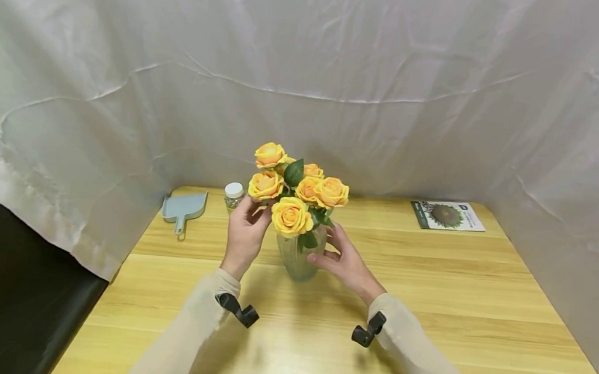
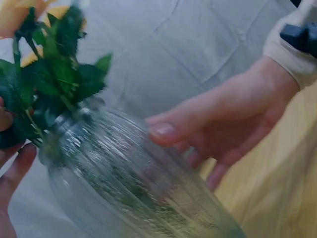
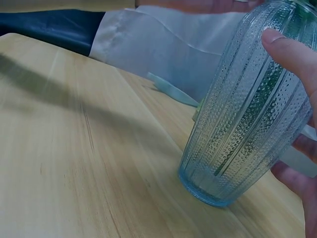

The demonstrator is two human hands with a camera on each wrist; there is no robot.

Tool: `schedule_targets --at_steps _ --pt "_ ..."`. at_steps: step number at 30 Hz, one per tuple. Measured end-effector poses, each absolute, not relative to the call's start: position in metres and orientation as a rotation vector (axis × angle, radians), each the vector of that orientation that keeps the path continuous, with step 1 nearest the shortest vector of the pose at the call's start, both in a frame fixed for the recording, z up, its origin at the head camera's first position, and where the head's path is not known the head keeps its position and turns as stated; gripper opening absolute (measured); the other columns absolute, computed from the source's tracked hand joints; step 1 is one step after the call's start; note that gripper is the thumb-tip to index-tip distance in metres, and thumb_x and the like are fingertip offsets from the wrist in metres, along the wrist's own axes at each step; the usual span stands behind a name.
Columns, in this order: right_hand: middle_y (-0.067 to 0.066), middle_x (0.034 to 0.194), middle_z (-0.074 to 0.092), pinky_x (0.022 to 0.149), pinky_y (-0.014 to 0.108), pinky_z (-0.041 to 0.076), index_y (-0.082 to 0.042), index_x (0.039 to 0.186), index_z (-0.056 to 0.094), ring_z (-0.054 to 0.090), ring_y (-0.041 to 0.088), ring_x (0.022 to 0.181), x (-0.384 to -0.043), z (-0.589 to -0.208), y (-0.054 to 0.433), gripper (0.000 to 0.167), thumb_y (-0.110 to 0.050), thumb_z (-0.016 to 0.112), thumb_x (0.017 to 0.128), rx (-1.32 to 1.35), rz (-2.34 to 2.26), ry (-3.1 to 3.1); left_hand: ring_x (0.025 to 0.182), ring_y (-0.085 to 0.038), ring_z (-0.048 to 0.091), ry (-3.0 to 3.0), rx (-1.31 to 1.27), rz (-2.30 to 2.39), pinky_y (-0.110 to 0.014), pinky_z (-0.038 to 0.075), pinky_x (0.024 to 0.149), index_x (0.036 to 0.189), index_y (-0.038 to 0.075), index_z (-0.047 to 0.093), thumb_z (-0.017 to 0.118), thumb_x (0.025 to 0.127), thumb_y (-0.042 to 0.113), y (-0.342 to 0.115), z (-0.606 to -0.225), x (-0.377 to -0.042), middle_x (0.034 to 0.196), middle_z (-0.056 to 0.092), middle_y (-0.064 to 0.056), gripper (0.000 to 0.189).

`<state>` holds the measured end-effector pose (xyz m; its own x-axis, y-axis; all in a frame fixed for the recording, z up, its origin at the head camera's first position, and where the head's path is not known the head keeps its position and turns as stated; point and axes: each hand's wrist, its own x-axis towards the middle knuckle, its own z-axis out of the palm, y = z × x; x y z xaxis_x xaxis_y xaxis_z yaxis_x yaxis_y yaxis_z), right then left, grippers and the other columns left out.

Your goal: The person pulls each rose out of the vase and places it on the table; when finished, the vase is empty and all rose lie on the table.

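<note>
The yellow roses (image 1: 290, 217) are already in the glass vase (image 1: 296, 260): their green stems (image 3: 267, 94) show through the wall, lower than the fingers. The vase stands on the table (image 1: 482, 283), between the two hands. I judge that the inserting is mostly done, and what is left is perhaps small arranging of the blooms, then letting go.

The right hand (image 1: 347, 267) holds the vase from the side, its thumb on the near wall and its fingers curved around behind. The left hand (image 1: 245, 232) has bent fingers just under the left blooms, among the leaves (image 2: 54, 74) – whether they pinch a stem, I cannot tell.

Just behind the left fingers is a white-capped bottle (image 1: 233, 191), the thing most in the way if this hand moves outward. Farther left of these fingers lies a dustpan (image 1: 184, 206). Well apart from the right fingers, beyond and to the right, lies a printed packet (image 1: 447, 215).
</note>
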<state>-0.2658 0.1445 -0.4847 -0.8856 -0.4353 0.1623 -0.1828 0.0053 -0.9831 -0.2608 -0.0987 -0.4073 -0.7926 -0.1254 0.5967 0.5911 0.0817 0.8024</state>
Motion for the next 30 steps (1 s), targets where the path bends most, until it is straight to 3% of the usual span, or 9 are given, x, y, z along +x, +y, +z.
schedule_targets --at_steps 6,10,12,18,25,28,30 --pt "0.002 0.172 0.038 0.121 0.052 0.052 -0.048 0.168 0.028 0.046 0.037 0.156 -0.266 -0.484 0.144 0.089 -0.023 0.082 0.101 -0.672 -1.979 2.111 0.126 -0.004 0.068 -1.697 -0.548 -1.726 -0.028 0.057 0.113 0.137 -0.014 0.062 0.066 0.1 -0.013 -0.095 -0.404 -0.247 0.133 0.071 0.008 0.038" --pt "0.003 0.173 0.038 0.121 0.055 0.051 -0.046 0.169 0.028 0.046 0.038 0.156 -0.266 -0.485 0.145 0.09 -0.023 0.081 0.101 -0.656 -1.986 2.129 0.127 -0.004 0.067 -1.634 -0.629 -1.717 -0.028 0.057 0.113 0.135 -0.018 0.06 0.066 0.099 -0.014 -0.092 -0.398 -0.244 0.132 0.069 0.021 0.036" --pt "0.003 0.174 0.036 0.122 0.055 0.051 -0.045 0.17 0.027 0.043 0.037 0.158 -0.266 -0.485 0.145 0.09 -0.023 0.081 0.101 -0.665 -1.979 2.131 0.127 -0.006 0.068 -1.602 -0.63 -1.706 -0.028 0.058 0.112 0.133 -0.02 0.06 0.066 0.099 -0.015 -0.093 -0.396 -0.244 0.131 0.07 0.017 0.036" --pt "0.002 0.172 0.039 0.118 0.051 0.055 -0.048 0.168 0.03 0.046 0.037 0.155 -0.266 -0.487 0.145 0.089 -0.022 0.082 0.1 -0.623 -1.994 2.129 0.133 -0.012 0.066 -1.69 -0.568 -1.728 -0.031 0.055 0.116 0.139 -0.013 0.062 0.067 0.101 -0.009 -0.094 -0.397 -0.249 0.136 0.07 -0.007 0.039" --pt "0.006 0.176 0.032 0.119 0.053 0.053 -0.043 0.172 0.021 0.046 0.04 0.156 -0.264 -0.487 0.144 0.093 -0.028 0.081 0.102 -0.609 -1.943 2.148 0.126 -0.011 0.069 -1.607 -0.508 -1.747 -0.031 0.058 0.113 0.137 -0.015 0.062 0.068 0.101 -0.01 -0.097 -0.401 -0.246 0.13 0.072 0.008 0.037" --pt "0.005 0.176 0.031 0.117 0.054 0.055 -0.044 0.172 0.021 0.05 0.043 0.152 -0.263 -0.487 0.144 0.094 -0.03 0.081 0.101 -0.573 -1.951 2.138 0.128 -0.011 0.068 -1.605 -0.542 -1.728 -0.034 0.057 0.116 0.139 -0.014 0.061 0.068 0.102 -0.007 -0.098 -0.397 -0.245 0.133 0.072 0.005 0.038" --pt "0.007 0.176 0.031 0.115 0.054 0.056 -0.043 0.172 0.022 0.05 0.044 0.152 -0.264 -0.487 0.142 0.093 -0.028 0.081 0.102 -0.59 -1.963 2.124 0.13 -0.011 0.067 -1.643 -0.532 -1.719 -0.035 0.055 0.117 0.141 -0.012 0.061 0.067 0.103 -0.005 -0.1 -0.397 -0.246 0.137 0.072 -0.004 0.039"
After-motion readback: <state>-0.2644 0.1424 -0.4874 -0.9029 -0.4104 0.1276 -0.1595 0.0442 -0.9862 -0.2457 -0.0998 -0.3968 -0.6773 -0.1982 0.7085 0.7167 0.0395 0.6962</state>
